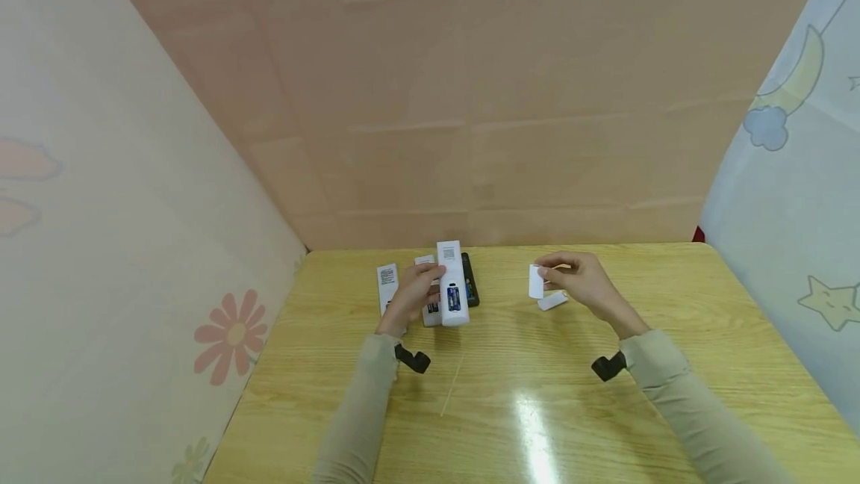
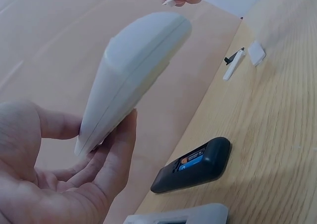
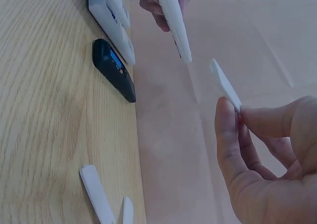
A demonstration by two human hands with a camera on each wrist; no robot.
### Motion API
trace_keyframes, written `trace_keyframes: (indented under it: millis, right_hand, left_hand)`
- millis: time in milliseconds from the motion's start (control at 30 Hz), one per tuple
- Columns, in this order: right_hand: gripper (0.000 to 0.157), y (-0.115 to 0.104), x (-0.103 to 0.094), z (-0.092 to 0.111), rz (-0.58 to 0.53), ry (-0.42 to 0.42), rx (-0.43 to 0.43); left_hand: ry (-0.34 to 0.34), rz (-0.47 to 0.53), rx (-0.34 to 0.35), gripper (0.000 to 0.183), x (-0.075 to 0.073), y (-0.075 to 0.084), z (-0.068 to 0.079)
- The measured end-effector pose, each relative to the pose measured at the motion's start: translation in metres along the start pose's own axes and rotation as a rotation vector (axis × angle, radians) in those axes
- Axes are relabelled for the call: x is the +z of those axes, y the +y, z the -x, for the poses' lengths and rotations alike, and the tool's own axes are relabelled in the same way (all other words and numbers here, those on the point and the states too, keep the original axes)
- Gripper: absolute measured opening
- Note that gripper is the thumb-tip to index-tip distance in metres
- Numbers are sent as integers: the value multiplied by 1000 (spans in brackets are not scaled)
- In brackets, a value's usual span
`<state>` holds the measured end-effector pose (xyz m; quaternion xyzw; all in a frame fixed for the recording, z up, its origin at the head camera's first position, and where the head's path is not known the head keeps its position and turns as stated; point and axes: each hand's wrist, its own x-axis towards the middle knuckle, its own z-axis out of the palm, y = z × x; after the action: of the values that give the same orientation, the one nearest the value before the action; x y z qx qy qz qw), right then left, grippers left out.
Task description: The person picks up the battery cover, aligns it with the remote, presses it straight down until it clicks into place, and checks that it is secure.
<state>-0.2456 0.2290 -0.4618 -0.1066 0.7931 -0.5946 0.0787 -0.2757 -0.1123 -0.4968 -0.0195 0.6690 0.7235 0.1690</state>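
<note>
My left hand (image 1: 410, 296) grips a white remote control (image 1: 452, 264) between thumb and fingers, held above the table. The remote's back faces up toward the head camera, and its uncovered battery compartment (image 1: 454, 298) shows batteries inside. To the right, my right hand (image 1: 583, 284) pinches a small white battery cover (image 1: 535, 281) between thumb and fingertips. In the right wrist view the cover (image 3: 226, 87) appears nearly edge-on, apart from the remote (image 3: 173, 23). Below it, another white cover (image 1: 553, 300) lies on the table.
A black remote (image 1: 470, 282) with its battery compartment uncovered lies right of the held one. Two white remotes, one at the far left (image 1: 387, 281), lie around my left hand. The left wrist view also shows a small black piece (image 2: 233, 56) beside the loose covers. A thin pale strip (image 1: 452, 388) lies nearer.
</note>
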Motion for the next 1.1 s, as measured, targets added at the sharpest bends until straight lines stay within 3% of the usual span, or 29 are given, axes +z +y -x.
trace_keyframes:
  millis: [200,433,767,1100]
  right_hand:
    - [34,-2,3,-1,-5,-4,-1]
    - [33,-7,6,0,70,4,-6]
    - [31,-12,13,-3,27,-16,-21]
    - [32,-12,20,-7,-37,-29,-2]
  left_hand:
    - [2,-7,2,52,7,-1,0]
    - [-16,-37,19,50,12,-4,1]
    - [-38,-57,15,53,12,-4,1]
    - [-40,-4,11,47,19,-8,0]
